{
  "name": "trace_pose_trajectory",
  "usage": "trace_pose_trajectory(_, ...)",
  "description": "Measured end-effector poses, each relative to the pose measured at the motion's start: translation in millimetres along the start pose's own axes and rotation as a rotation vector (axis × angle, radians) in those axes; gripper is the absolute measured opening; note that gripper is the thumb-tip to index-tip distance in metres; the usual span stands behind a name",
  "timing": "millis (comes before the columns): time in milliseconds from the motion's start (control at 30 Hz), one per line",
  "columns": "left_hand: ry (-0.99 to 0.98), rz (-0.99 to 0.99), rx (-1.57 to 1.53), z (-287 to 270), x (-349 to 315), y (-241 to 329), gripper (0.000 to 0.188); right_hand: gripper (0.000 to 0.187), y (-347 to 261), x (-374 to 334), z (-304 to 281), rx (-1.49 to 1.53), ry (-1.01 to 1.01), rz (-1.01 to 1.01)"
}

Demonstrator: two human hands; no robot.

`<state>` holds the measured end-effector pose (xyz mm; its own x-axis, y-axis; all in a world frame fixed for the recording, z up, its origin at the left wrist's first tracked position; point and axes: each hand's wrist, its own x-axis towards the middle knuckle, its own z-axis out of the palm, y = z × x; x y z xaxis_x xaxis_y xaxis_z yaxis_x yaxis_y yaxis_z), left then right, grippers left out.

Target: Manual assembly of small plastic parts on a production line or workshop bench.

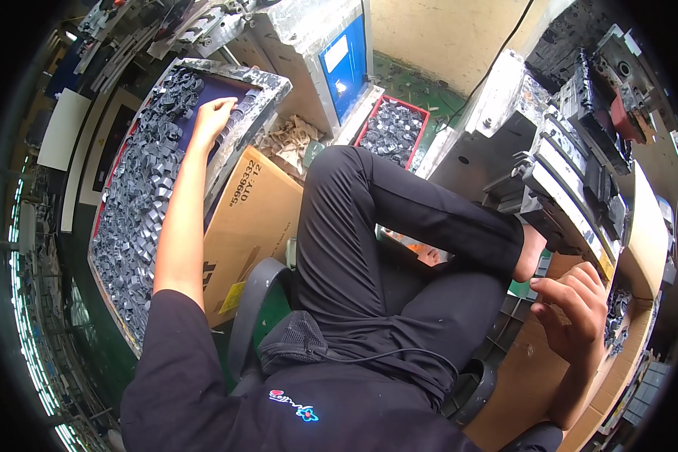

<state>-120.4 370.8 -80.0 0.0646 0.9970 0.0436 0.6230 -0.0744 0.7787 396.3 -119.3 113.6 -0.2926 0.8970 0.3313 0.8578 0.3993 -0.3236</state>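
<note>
My left hand (pixel 214 120) reaches over a tray (pixel 277 85) heaped with small grey plastic parts (pixel 139 200). Its fingers are pressed together beside a short row of grey parts (pixel 236 119) along the tray's inner edge. Whatever lies between the fingertips, if anything, is too small to make out. On the other side, my right hand (pixel 574 305) hovers near the machine's front and above an open cardboard box (pixel 614 377). Its fingers are loosely bent, the thumb stands apart from the forefinger, and I see nothing in it.
A cardboard carton (pixel 252 218) leans between the tray and my leg. A red-rimmed crate (pixel 428 120) of dark parts stands on the green floor ahead. To the right is a machine fixture (pixel 568 192) with metal and black pieces. I sit in a chair (pixel 252 309), one leg crossed.
</note>
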Motion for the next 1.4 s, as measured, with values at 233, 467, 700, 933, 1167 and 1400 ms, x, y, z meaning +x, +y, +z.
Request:
trace_pose_trajectory(233,0.159,0.054,0.046,-27.8,-33.6,-1.3,0.033,0.03,-2.0,7.9,0.5,-0.009,0.011,0.003)
trace_pose_trajectory(467,0.143,0.449,-0.018,37.5,-138.4,68.6,0.032,0.009,29.0,-15.7,-37.2,-0.04,0.372,0.203)
trace_pose_trajectory(700,-0.29,0.393,0.239,153.0,-172.0,88.2,0.048,0.018,83.6,-90.3,-96.3,-0.186,0.597,0.587)
trace_pose_trajectory(933,-0.497,0.286,0.351,174.1,-138.6,119.1,0.045,0.019,132.3,-190.4,-70.1,-0.361,0.201,0.95)
trace_pose_trajectory(1167,-0.554,0.338,-0.126,209.0,-149.0,195.2,0.033,0.02,148.2,-205.0,-41.6,-0.395,0.243,1.126)
trace_pose_trajectory(1400,-0.216,0.632,-0.476,201.6,-206.2,342.3,0.033,0.015,147.6,-205.1,-39.0,-0.362,0.321,1.111)
